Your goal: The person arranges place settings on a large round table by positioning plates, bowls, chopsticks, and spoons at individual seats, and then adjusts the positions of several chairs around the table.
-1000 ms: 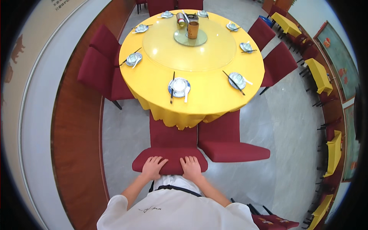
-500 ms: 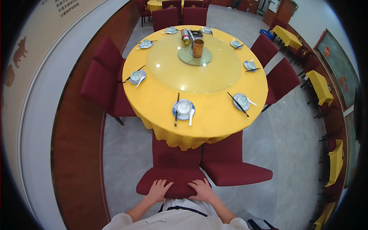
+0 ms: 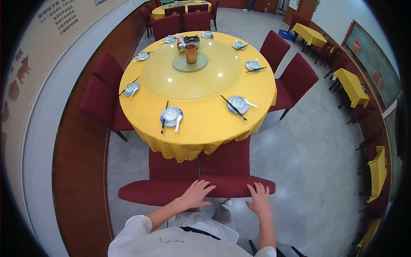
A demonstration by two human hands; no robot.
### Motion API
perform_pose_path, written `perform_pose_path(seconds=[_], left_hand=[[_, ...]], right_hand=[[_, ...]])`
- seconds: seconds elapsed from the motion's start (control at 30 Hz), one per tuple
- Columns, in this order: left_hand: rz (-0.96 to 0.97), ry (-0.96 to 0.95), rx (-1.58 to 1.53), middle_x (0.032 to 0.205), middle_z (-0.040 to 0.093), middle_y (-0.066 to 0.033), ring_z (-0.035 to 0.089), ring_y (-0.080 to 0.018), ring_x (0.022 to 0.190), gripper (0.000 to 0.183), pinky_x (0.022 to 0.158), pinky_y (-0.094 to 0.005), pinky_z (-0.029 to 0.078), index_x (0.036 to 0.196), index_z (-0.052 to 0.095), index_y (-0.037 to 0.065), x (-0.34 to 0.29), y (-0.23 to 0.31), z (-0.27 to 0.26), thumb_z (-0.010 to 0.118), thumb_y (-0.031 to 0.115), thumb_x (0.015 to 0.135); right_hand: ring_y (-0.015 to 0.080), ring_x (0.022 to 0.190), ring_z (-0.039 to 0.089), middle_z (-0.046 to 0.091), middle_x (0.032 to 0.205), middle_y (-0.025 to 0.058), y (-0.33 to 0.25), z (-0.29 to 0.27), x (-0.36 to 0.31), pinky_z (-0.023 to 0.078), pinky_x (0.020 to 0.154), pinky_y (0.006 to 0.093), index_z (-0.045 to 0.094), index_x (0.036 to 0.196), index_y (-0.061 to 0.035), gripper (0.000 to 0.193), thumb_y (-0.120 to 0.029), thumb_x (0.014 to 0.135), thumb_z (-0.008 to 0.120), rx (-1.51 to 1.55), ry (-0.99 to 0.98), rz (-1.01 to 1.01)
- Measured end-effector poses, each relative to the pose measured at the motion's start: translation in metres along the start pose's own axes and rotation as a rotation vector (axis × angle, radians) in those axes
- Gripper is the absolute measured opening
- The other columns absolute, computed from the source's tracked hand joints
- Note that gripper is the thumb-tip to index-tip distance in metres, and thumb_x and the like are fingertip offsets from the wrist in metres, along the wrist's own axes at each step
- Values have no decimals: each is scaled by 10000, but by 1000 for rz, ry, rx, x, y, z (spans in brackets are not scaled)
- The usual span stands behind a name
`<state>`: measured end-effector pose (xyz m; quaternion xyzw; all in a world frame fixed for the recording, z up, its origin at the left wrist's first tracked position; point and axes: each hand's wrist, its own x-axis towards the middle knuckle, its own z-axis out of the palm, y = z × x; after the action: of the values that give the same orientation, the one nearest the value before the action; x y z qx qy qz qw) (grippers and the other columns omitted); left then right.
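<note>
Two dark red upholstered chairs stand side by side at the near edge of the round table, their seats partly under the yellow cloth. My left hand point(image 3: 196, 195) is spread at the left end of the right chair's back point(image 3: 231, 186), close to where it meets the left chair's back point(image 3: 150, 191). At the other end of the right chair's back, my right hand point(image 3: 259, 198) has its fingers apart and seems to touch the top edge. Neither hand is wrapped round anything. The yellow tablecloth point(image 3: 197, 128) hangs in folds over the chair seats.
On the table, a bowl setting point(image 3: 171, 115) and another plate setting point(image 3: 238, 104) have chopsticks and white spoons. A glass turntable point(image 3: 192, 88) carries a brown cup point(image 3: 191, 54), a can and a small stove. More red chairs point(image 3: 295, 83) surround it; a wooden-panelled wall point(image 3: 79, 158) runs along the left.
Both hands have moved from the left chair's back to the right chair's back. My view and body have shifted right, and the two chair backs now appear more in line.
</note>
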<state>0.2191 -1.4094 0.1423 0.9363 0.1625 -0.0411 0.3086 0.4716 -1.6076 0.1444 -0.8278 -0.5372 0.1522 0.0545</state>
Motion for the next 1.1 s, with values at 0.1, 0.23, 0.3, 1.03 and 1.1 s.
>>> perform_pose_path(seconds=[0.1, 0.23, 0.3, 1.03, 1.1], left_hand=[[-72, 7, 203, 1398, 460, -219, 439, -380, 1307, 797, 1116, -536, 327, 1437, 430, 115, 25, 20, 30, 779, 342, 758], [-164, 166, 332, 1208, 541, -154, 517, -336, 1157, 799, 1035, -493, 385, 1377, 464, 147, 45, 19, 59, 821, 302, 680], [-210, 134, 296, 1188, 568, -121, 535, -297, 1144, 809, 993, -441, 405, 1362, 481, 156, 52, 21, 51, 841, 321, 657], [-247, 71, 268, 1033, 672, -115, 651, -263, 1014, 643, 950, -413, 458, 1237, 570, 121, 62, 9, 67, 781, 201, 635], [-247, 93, 266, 1009, 678, -113, 659, -259, 993, 629, 936, -414, 466, 1225, 575, 122, 62, 12, 70, 778, 192, 634]], right_hand=[[357, 1356, 391, 490, 1362, 180, 22, 29, 11, 247, 1136, 596, 478, 1390, -143, 827, -213, 652, 845, -26, 83, -118], [328, 1283, 468, 531, 1303, 152, 43, 40, 32, 300, 1116, 565, 507, 1353, -147, 827, -211, 605, 855, -16, 126, -242], [301, 1231, 515, 573, 1251, 131, 48, 33, 39, 346, 1082, 527, 526, 1328, -152, 818, -232, 585, 859, -28, 114, -247], [284, 1145, 600, 656, 1187, 114, 55, 34, 56, 404, 1027, 454, 585, 1283, -144, 664, -150, 642, 758, -86, -81, -338], [283, 1134, 608, 664, 1177, 104, 58, 35, 55, 403, 1030, 461, 591, 1279, -145, 662, -124, 634, 740, -75, -102, -334]])
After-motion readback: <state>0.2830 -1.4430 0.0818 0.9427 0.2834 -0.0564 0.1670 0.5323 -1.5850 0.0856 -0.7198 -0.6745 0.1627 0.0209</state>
